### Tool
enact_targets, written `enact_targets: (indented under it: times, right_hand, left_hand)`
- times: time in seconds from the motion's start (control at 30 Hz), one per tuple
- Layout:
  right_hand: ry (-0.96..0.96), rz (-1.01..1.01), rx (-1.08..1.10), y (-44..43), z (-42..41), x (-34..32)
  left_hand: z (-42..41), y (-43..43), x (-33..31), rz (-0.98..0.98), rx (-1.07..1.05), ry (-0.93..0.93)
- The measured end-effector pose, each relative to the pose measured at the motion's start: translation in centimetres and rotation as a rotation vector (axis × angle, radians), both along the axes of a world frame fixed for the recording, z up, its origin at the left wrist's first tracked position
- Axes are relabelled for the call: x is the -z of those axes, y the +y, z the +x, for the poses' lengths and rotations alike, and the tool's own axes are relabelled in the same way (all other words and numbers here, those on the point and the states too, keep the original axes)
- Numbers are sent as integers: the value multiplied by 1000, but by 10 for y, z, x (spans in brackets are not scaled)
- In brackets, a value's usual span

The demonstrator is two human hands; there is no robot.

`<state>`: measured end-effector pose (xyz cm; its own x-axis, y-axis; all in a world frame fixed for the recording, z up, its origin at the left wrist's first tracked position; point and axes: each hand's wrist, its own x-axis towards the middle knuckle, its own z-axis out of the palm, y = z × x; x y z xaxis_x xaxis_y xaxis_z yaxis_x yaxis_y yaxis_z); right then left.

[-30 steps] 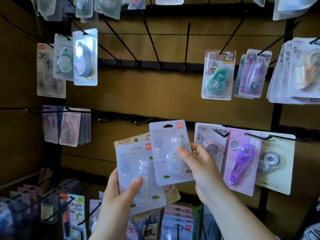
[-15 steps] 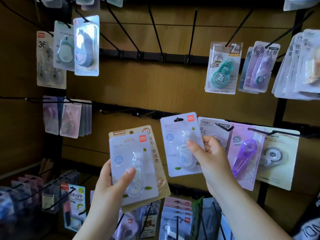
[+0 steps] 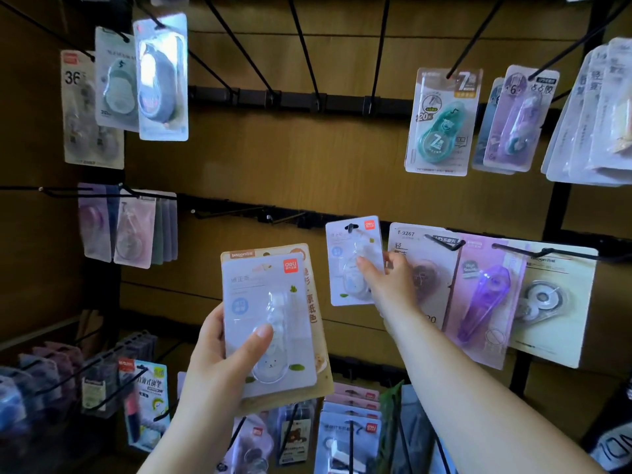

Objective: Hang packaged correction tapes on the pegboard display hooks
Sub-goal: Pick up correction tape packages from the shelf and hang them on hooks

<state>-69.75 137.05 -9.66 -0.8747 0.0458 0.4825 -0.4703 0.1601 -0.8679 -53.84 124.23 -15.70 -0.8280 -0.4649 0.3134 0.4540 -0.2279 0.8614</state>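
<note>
My right hand (image 3: pixel 390 282) grips a white packaged correction tape (image 3: pixel 345 254) by its lower right side and holds it up against the middle rail, where a black hook tip (image 3: pixel 351 228) shows through its hang hole. My left hand (image 3: pixel 219 357) holds a stack of packs in front of the board: a white correction tape pack (image 3: pixel 263 302) on top, thumb across its blister, and a tan-backed pack (image 3: pixel 309 302) behind it.
Bare black hooks (image 3: pixel 239 212) jut out left of the raised pack, and longer ones (image 3: pixel 307 63) from the upper rail. Hung packs fill the right side (image 3: pixel 485 295), upper right (image 3: pixel 441 121), upper left (image 3: pixel 160 77) and left (image 3: pixel 133 227). More stock hangs below (image 3: pixel 349 436).
My right hand has carried its pack up and away from me to the middle rail hook. My left hand's stack has stayed low and drawn closer to the camera.
</note>
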Motion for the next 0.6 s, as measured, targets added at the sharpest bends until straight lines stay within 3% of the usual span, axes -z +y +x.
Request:
enact_targets:
  times: [0.13, 0.23, 0.33, 0.47, 0.6]
  right_hand:
    - [40, 94, 98, -6, -4, 3]
    - [188, 93, 91, -4, 17, 12]
    - [261, 105, -59, 1, 45, 24]
    - [193, 249, -381, 4, 82, 37]
    - [-6, 163, -452, 6, 88, 37]
  left_hand:
    - [-4, -3, 2, -9, -7, -4]
    - [-8, -3, 2, -31, -11, 5]
    - [-11, 1, 3, -41, -29, 11]
    - [-15, 10, 2, -66, -50, 31]
    - [-15, 14, 1, -118, -72, 31]
